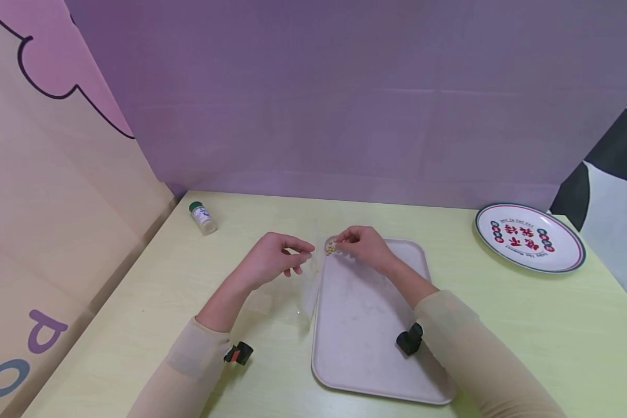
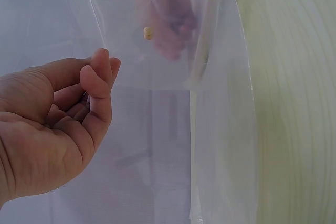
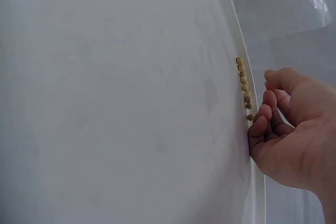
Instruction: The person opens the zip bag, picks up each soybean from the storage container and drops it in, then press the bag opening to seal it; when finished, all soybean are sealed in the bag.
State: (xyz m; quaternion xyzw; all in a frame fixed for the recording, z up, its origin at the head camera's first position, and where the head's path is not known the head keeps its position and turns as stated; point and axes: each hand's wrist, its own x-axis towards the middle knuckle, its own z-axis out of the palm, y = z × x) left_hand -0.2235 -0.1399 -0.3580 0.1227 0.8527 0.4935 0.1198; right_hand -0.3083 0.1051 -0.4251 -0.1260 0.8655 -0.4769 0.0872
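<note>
My left hand (image 1: pixel 277 258) pinches the edge of a clear plastic bag (image 1: pixel 309 293) between thumb and finger. The bag hangs upright beside the tray's left edge. Through its film in the left wrist view show a couple of yellow beans (image 2: pixel 148 33). Over the far left corner of the pale tray (image 1: pixel 366 342) is my right hand (image 1: pixel 367 248), its fingers loosely bent and apart. Several round yellow beans (image 3: pixel 243 81) line the tray's rim in the right wrist view. One fingertip of the right hand (image 3: pixel 294 129) is right at the last bean.
A small clear bottle with a green cap (image 1: pixel 202 218) lies at the back left of the table (image 1: pixel 151 325). An oval plate (image 1: pixel 530 238) with red lettering sits at the back right. A purple panel (image 1: pixel 345 104) stands behind the table.
</note>
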